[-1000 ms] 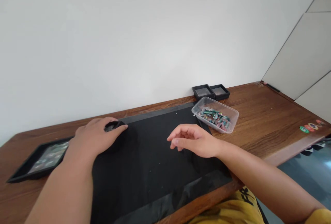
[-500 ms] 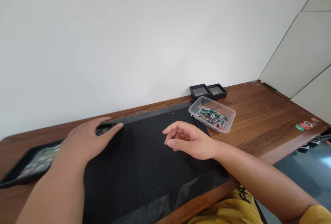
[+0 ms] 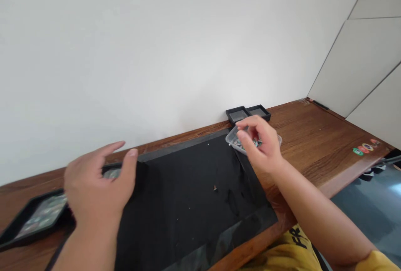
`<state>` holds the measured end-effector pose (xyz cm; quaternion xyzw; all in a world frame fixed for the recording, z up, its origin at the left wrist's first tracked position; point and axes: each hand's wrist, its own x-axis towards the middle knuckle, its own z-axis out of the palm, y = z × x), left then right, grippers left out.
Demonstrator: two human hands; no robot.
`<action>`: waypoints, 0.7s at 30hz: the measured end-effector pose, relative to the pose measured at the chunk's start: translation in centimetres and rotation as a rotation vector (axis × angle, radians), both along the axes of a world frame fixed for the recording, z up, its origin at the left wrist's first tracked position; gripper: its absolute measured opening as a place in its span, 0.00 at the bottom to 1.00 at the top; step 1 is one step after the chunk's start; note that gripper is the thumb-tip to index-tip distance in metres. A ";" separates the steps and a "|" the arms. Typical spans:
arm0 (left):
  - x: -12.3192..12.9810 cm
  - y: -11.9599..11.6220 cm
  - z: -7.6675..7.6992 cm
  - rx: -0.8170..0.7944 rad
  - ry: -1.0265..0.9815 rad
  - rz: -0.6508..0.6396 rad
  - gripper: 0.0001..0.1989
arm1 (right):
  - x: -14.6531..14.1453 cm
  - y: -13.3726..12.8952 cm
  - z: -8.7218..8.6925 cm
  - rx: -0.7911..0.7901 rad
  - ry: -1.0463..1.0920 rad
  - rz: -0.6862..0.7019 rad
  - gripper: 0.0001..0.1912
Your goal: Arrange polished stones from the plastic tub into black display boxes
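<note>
My left hand (image 3: 98,175) hovers at the left end of the black mat (image 3: 175,208), thumb and fingers spread apart with nothing visible between them. Behind it shows part of a dark tray (image 3: 112,172), mostly hidden by the hand. Over on the right, my right hand (image 3: 261,141) is above a clear plastic tub (image 3: 232,138) of small shiny greenish pieces. Its thumb and fingers are curved and apart, and no piece shows in them. A tiny brownish piece (image 3: 215,188) lies on the mat.
At far left a black tray (image 3: 19,216) holds several small pale pieces. Small black square trays (image 3: 238,113) stand against the white wall behind the tub. Round stickers (image 3: 365,148) are near the right front edge of the wooden table (image 3: 310,137).
My right hand has moved right and away from me, from over the mat to the tub. The tiny piece on the mat now shows. My left hand has opened wider.
</note>
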<state>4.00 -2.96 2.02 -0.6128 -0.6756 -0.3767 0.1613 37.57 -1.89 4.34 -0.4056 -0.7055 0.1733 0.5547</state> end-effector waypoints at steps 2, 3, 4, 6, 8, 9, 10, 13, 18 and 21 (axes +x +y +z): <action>1.9 -0.1 0.1 0.108 0.047 -0.155 0.21 | 1.2 1.6 0.4 0.004 -0.067 -0.179 0.10; 2.8 -0.1 0.1 0.131 0.059 -0.233 0.18 | 1.7 2.6 0.6 -0.033 -0.123 -0.242 0.12; 3.6 -0.1 0.1 0.144 0.064 -0.322 0.15 | 2.0 3.6 0.9 -0.070 -0.213 -0.282 0.13; 4.7 -0.1 -0.1 0.139 0.040 -0.485 0.11 | 2.3 6.0 1.4 -0.175 -0.467 -0.368 0.13; 5.4 -0.1 -0.4 0.097 0.004 -0.566 0.10 | 2.4 8.6 1.9 -0.385 -0.730 -0.413 0.16; 5.6 -0.2 -0.6 0.076 -0.012 -0.585 0.11 | 2.4 9.9 2.0 -0.452 -0.773 -0.418 0.16; 5.7 -0.2 -0.7 0.059 -0.027 -0.596 0.11 | 2.5 11.1 2.0 -0.505 -0.795 -0.431 0.17; 5.9 -0.4 -0.8 0.033 -0.067 -0.610 0.13 | 3.6 14.3 1.7 -0.659 -0.819 -0.532 0.17; 4.8 -0.2 -1.2 -0.078 -0.175 -0.617 0.16 | 7.5 16.5 0.1 -0.759 -0.772 -0.660 0.21; 3.6 0.2 -1.8 -0.135 -0.209 -0.570 0.17 | 9.2 16.8 -1.2 -0.831 -0.733 -0.635 0.21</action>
